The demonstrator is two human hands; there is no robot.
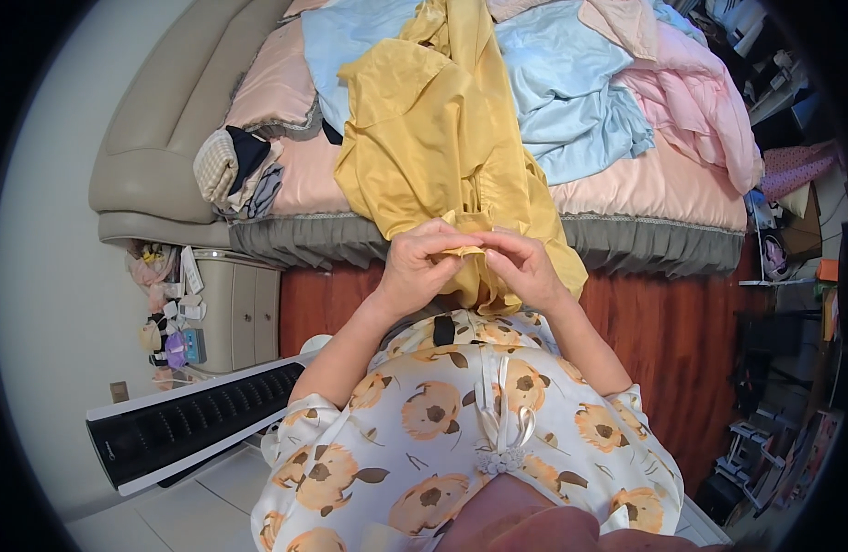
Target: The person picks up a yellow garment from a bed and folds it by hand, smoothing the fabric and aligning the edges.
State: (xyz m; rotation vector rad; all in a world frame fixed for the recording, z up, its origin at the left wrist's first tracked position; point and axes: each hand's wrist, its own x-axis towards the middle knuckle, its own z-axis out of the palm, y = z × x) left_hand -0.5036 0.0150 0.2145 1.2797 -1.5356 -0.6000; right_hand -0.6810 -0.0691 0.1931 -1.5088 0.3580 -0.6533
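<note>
A yellow satin-like garment [431, 138] lies spread over the bed and hangs down its near side to the person's lap. My left hand [420, 265] pinches a folded edge of the yellow fabric between thumb and fingers. Close beside it, my right hand [524, 265] grips the same edge, and the fingertips of both hands nearly meet. Loose folds of the garment hang below and between the hands. A light blue cloth [562, 90] lies to the right of the garment on the bed, and another pale blue cloth [345, 41] is at its left.
The bed's pink cover [645, 186] has a grey ruffled skirt. Folded clothes [238, 169] sit by the headboard [169, 103]. A pink quilt [700, 103] lies at the right. A nightstand [241, 310] and a black and white tower appliance [196, 421] stand at the left; cluttered shelves [769, 448] are at the right.
</note>
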